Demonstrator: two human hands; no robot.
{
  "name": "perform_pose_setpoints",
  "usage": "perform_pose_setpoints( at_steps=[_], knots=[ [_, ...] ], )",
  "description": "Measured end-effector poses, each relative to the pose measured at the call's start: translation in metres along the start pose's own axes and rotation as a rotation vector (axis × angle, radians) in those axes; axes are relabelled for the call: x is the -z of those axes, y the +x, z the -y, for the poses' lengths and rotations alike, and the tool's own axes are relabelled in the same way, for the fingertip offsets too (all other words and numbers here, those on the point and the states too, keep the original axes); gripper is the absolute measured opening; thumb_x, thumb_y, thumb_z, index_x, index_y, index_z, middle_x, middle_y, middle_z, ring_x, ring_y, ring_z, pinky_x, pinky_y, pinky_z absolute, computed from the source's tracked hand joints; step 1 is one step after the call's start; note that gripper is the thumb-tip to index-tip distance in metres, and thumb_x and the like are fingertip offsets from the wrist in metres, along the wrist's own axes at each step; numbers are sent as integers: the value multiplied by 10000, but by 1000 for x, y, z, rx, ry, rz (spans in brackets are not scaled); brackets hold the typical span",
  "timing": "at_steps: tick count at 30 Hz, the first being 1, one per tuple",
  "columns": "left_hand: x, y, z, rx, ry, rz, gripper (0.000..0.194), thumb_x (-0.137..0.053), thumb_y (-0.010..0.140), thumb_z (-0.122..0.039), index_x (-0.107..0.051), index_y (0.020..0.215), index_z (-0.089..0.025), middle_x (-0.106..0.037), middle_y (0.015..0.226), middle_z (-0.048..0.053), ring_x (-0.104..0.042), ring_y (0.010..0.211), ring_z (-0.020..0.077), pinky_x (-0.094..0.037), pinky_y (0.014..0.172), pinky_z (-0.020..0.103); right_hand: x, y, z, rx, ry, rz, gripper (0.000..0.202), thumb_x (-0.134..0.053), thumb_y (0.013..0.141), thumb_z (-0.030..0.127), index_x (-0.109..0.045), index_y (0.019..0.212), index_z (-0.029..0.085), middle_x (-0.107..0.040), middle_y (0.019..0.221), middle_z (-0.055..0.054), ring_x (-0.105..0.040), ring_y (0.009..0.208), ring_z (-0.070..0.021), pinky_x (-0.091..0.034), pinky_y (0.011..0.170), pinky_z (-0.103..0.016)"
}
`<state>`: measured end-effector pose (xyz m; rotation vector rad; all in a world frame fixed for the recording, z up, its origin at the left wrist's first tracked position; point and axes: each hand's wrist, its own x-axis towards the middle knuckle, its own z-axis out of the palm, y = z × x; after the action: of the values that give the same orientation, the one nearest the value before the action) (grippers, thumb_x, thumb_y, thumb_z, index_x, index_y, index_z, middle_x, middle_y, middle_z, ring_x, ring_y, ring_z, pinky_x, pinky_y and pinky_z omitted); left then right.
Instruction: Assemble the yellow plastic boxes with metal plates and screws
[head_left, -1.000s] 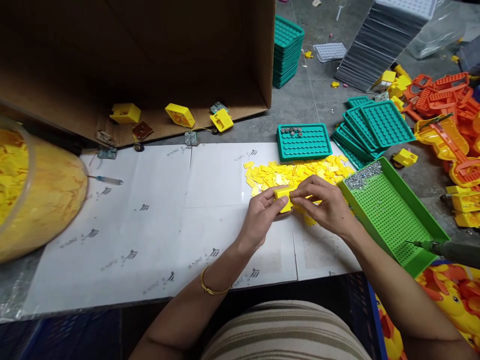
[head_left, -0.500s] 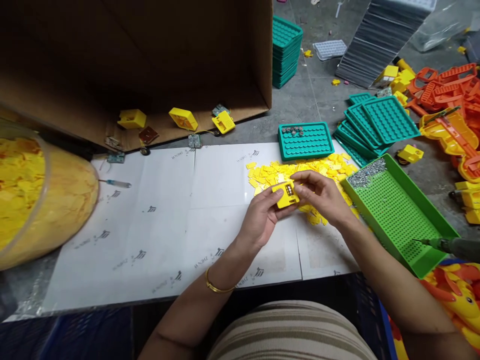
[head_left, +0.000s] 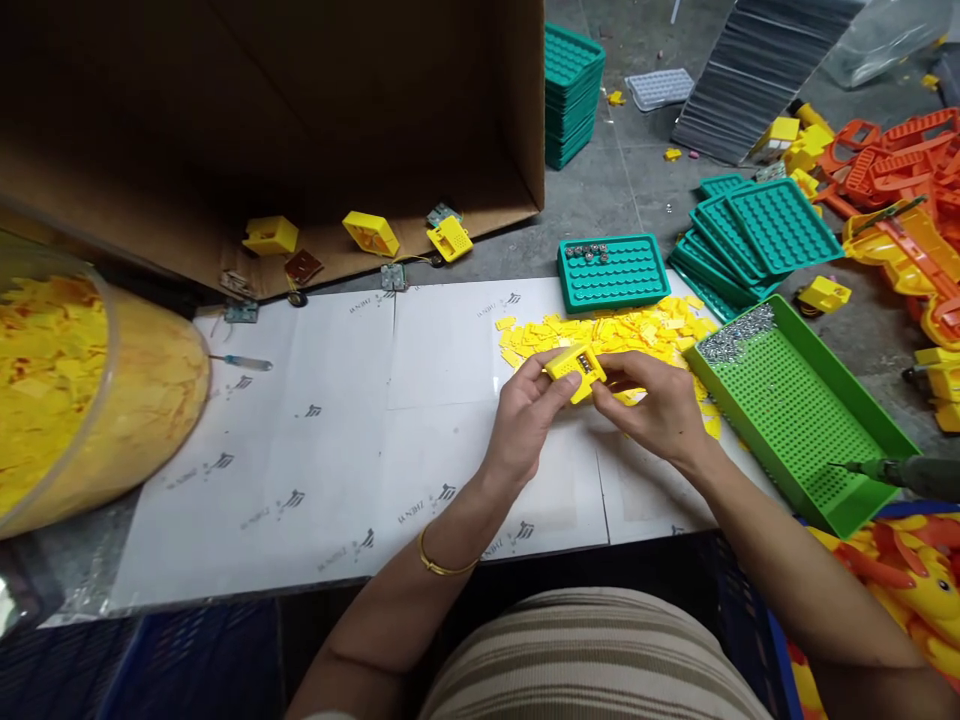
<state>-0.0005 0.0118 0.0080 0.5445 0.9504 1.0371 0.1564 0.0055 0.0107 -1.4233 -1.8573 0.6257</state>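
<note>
A small yellow plastic case [head_left: 574, 374] with a slotted grille and an opening showing several silvery button cells sits tilted above the white board. My left hand [head_left: 529, 410] is closed around its left side, thumb on the near face. At the right edge, my right hand [head_left: 656, 405] pinches the case between thumb and fingers; whether a smaller part is also between them I cannot tell. Just beyond and beneath the hands lies a pile of flat yellow plastic pieces [head_left: 622, 335]. Behind the pile, a teal moulded tray [head_left: 613, 280] carries several button cells at its upper left.
A green perforated tray [head_left: 817, 420] with small screws stands right, a power driver [head_left: 904, 472] reaching over it. The white board [head_left: 322, 480] bears a small screwdriver [head_left: 247, 362]. Left is a tub of yellow pieces [head_left: 150, 370]; behind, a cardboard box [head_left: 495, 215]; far right, orange parts [head_left: 877, 160].
The yellow case has been tilted so its grille side shows more. My right fingers have shifted from its upper right down to its right edge. The view has moved slightly.
</note>
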Motion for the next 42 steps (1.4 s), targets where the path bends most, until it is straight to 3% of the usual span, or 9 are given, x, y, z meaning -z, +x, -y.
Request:
perform_pose_setpoints(
  at_steps=[4,7,14,17,21,26,32,39,42],
  knots=[
    [9,9,-11,-84,-131,-115,302,-721,678,-202,-628,962,-152,-683,899,24,-618,779,116,-486,696,227,8,-2,-5,-3,-95,38,201,-628,839,337,-678,958,183,-702,896,-35,-646,744,-138,-507,612,-253],
    [15,15,-18,-117,-219,-173,280,-715,672,-156,-597,926,-152,-674,918,24,-633,827,129,-514,740,250,3,-4,-5,-46,-406,185,158,-602,864,339,-700,849,215,-688,855,-23,-617,784,-171,-404,544,-265],
    [15,16,-17,-15,-180,-107,376,-670,696,-78,-575,1049,-169,-659,1001,29,-649,872,131,-538,788,247,-11,3,2,-89,-708,364,235,-509,914,353,-705,865,235,-673,874,-44,-581,888,-228,-232,496,-289],
    [14,17,-14,12,-167,-64,355,-634,739,-98,-580,1082,-172,-643,1045,36,-653,896,143,-540,816,270,-1,6,-1,-75,-563,367,228,-493,918,309,-696,896,208,-674,915,-54,-602,840,-211,-313,535,-286],
    [11,14,-8,94,-159,10,278,-561,794,-113,-573,1069,-149,-632,1054,61,-655,874,153,-545,797,300,16,3,-3,-159,21,188,193,-546,888,316,-678,925,181,-697,872,-40,-624,739,-148,-465,653,-280],
    [4,7,1,125,-79,110,325,-555,803,-119,-549,1125,-159,-640,1018,56,-659,853,156,-523,854,356,19,2,3,-290,417,105,217,-676,771,340,-685,893,161,-690,726,-22,-616,613,-122,-498,589,-261],
    [3,4,8,142,3,160,356,-559,797,-147,-546,1150,-187,-659,979,49,-656,915,172,-484,932,396,14,6,6,-277,260,96,137,-641,787,284,-689,800,156,-701,749,-29,-590,592,-108,-469,540,-240],
    [3,4,12,84,119,138,314,-640,804,-309,-569,1085,-188,-683,929,43,-677,869,176,-533,861,385,10,13,17,-157,13,126,112,-622,831,243,-716,833,181,-720,750,-13,-620,619,-121,-444,579,-249],
    [4,4,12,105,94,116,310,-651,801,-313,-584,1066,-168,-688,915,52,-690,845,189,-562,812,374,20,-2,23,-79,-94,7,156,-607,859,302,-718,918,211,-716,751,-21,-618,616,-133,-458,591,-269]
  ],
)
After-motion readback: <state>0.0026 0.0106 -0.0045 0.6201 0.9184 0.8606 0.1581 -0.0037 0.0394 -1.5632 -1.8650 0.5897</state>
